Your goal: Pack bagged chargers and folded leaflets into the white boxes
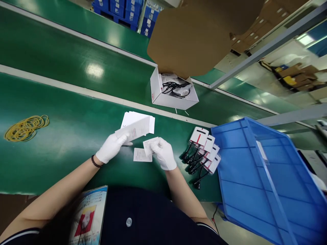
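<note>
My left hand (111,147), in a white glove, grips a folded white leaflet (134,130) raised just above the green table. Behind it lies a stack of white leaflets (150,121). My right hand (163,153), also gloved, pinches a small printed card (149,144). A second small card (141,155) lies flat on the table between the two hands.
Several carded black cables (204,153) lie in a row right of my right hand, beside a large blue bin (258,177). An open white box (173,91) with black cables sits on the far belt. Yellow rubber bands (27,127) lie far left.
</note>
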Available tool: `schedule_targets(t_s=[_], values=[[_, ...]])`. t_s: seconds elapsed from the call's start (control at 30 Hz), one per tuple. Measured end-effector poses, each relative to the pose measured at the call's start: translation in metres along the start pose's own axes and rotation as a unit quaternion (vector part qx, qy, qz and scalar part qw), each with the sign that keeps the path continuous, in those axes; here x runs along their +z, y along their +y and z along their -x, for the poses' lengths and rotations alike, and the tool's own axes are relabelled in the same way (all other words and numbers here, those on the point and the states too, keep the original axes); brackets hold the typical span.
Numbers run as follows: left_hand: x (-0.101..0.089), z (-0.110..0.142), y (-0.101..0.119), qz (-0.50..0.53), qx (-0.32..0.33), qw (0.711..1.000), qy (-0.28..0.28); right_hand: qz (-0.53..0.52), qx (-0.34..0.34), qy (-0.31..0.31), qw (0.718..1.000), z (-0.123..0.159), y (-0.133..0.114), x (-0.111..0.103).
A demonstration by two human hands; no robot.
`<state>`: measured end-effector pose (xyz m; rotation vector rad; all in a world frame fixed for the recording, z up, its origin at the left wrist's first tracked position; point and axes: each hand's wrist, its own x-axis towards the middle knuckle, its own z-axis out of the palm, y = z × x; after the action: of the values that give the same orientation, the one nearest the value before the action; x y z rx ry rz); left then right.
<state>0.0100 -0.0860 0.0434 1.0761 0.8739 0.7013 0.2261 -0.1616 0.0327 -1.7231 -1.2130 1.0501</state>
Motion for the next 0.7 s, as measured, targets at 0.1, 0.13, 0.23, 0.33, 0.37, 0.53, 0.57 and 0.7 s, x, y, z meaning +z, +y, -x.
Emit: schedule_targets(t_s=[0.1, 0.13, 0.23, 0.33, 0.37, 0.53, 0.57, 0.7], values=[[0.014, 0.005, -0.004, 0.024, 0.009, 0.995, -0.095, 0.047, -0.031, 0.087, 0.995, 0.001, -0.019, 0.023], [0.017, 0.006, -0.006, 0.014, 0.014, 0.995, -0.095, 0.084, -0.06, 0.09, 0.991, 0.003, -0.026, 0.032], [0.012, 0.005, -0.012, -0.03, 0.011, 0.998, -0.055, 0.189, -0.158, 0.015, 0.969, 0.005, -0.043, 0.046], [-0.003, 0.0, -0.013, 0.043, -0.003, 0.998, -0.041, 0.261, -0.166, 0.054, 0.949, -0.007, -0.046, 0.014], [-0.009, -0.001, -0.012, 0.079, -0.004, 0.996, -0.027, 0.284, -0.134, 0.108, 0.943, -0.014, -0.043, -0.009], [-0.018, -0.002, -0.002, 0.157, -0.001, 0.987, 0.016, 0.432, 0.201, 0.317, 0.82, -0.043, 0.007, -0.141], [-0.016, -0.002, -0.001, 0.16, -0.003, 0.987, 0.011, 0.434, 0.239, 0.329, 0.804, -0.045, 0.018, -0.157], [-0.013, -0.003, -0.003, 0.152, 0.001, 0.988, -0.008, 0.421, 0.275, 0.353, 0.789, -0.045, 0.05, -0.183]])
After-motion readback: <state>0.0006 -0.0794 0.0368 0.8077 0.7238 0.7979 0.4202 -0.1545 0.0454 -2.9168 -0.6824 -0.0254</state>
